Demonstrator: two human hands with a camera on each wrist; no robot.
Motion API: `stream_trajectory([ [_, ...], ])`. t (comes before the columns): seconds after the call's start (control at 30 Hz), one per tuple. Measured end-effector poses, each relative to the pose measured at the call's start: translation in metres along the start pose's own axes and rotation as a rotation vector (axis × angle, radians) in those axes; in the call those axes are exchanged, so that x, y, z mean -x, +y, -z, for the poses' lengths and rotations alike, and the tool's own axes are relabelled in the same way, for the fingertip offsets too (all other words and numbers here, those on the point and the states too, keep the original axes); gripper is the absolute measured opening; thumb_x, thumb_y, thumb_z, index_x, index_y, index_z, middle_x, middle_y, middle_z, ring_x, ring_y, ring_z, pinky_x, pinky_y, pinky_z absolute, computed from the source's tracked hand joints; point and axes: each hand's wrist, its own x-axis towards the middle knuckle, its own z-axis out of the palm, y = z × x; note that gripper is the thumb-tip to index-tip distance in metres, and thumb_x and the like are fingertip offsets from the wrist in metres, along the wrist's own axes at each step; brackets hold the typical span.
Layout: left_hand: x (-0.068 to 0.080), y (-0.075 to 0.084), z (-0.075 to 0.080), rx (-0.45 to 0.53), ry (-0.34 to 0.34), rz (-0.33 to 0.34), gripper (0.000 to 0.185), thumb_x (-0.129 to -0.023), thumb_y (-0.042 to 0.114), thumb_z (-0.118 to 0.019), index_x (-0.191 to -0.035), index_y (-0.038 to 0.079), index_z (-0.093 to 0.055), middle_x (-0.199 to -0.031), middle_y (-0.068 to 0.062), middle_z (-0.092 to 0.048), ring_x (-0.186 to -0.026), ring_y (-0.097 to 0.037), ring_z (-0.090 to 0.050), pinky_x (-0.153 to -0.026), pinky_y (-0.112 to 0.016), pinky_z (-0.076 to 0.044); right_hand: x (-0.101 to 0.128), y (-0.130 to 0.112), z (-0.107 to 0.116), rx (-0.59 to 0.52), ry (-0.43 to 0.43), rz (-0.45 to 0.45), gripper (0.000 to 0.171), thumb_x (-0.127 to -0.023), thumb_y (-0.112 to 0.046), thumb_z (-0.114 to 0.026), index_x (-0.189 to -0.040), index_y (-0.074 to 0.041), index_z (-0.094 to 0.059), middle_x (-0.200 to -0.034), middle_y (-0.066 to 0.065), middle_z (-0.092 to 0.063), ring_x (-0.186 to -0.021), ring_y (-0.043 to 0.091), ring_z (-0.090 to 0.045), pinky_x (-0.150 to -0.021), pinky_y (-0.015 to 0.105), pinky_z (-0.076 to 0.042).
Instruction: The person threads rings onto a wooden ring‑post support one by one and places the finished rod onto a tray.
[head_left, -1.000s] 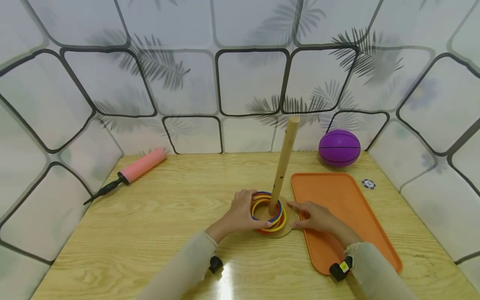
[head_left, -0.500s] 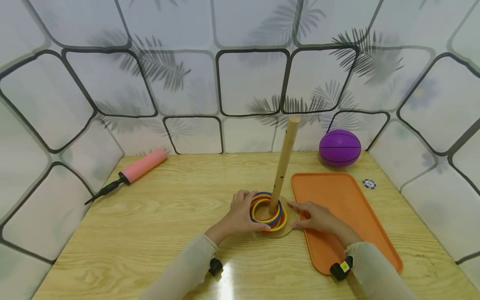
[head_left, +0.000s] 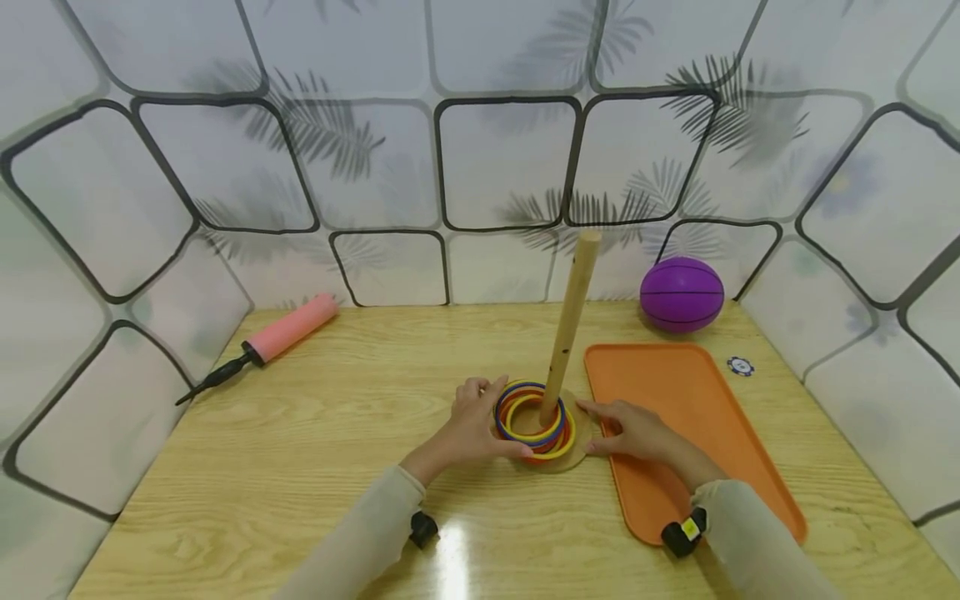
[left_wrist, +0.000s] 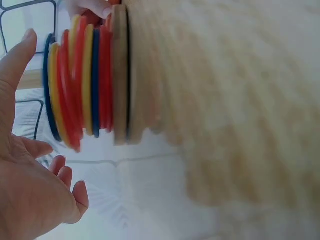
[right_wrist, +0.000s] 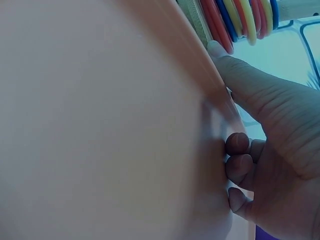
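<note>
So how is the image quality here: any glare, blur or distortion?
Head view: sharp, but wide-angle bending of the wall lines, and glare on the table near the front edge. Left wrist view: rings fairly clear, table blurred. Right wrist view: the tray is a soft, close blur.

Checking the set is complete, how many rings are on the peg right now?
7 rings show edge-on in the left wrist view, all stacked on the round base around the peg; more may be hidden.

Wooden table [head_left: 315, 433]: ring stand [head_left: 558, 457], tray [head_left: 678, 417], ball [head_left: 681, 283], pump [head_left: 262, 346].
</note>
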Motion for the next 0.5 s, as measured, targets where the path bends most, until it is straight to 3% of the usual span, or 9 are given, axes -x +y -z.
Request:
stream_trajectory([
  [0.1,-0.002,0.004,0.006,-0.014,0.000,-0.017,0.106,-0.068,0.047,-0.083,-0.150,0.012,-0.026,-0.127,-0.014,-0.032,-0.116,-0.032,-0.027,-0.092,-0.046,-0.027,0.000,0.000,0.001,-0.001,-0.005,0.004,0.075,-0.078,-0.048,-0.072,-0.140,-0.012,-0.048,-0.089,0.000,-0.050,-0.078,0.016,-0.042,-0.065,0.033,-0.031],
  [0.27,-0.010,0.022,0.019,0.001,0.019,-0.089,0.099,-0.074,0.043,-0.079,-0.151,0.015,-0.025,-0.117,-0.010,-0.032,-0.108,-0.028,-0.027,-0.085,-0.041,-0.027,-0.001,0.001,0.001,-0.013,-0.019,0.004,0.076,-0.079,-0.049,-0.071,-0.141,-0.012,-0.047,-0.106,0.007,-0.057,-0.087,0.017,-0.048,-0.068,0.034,-0.035],
  [0.4,-0.019,0.039,0.029,0.099,0.016,-0.135,0.086,-0.083,0.039,-0.072,-0.152,0.020,-0.023,-0.126,-0.010,-0.034,-0.113,-0.027,-0.028,-0.088,-0.043,-0.032,-0.001,0.000,0.002,-0.028,-0.022,0.011,0.075,-0.079,-0.046,-0.072,-0.140,-0.011,-0.047,-0.111,0.010,-0.058,-0.090,0.018,-0.050,-0.071,0.034,-0.037],
  [0.5,-0.027,0.052,0.033,0.198,0.032,-0.161,0.075,-0.087,0.036,-0.068,-0.150,0.022,-0.029,-0.133,-0.008,-0.042,-0.122,-0.026,-0.034,-0.092,-0.046,-0.037,0.000,-0.001,0.002,-0.038,-0.025,0.013,0.074,-0.080,-0.044,-0.072,-0.140,-0.010,-0.047,-0.106,0.009,-0.058,-0.087,0.018,-0.049,-0.070,0.034,-0.036],
])
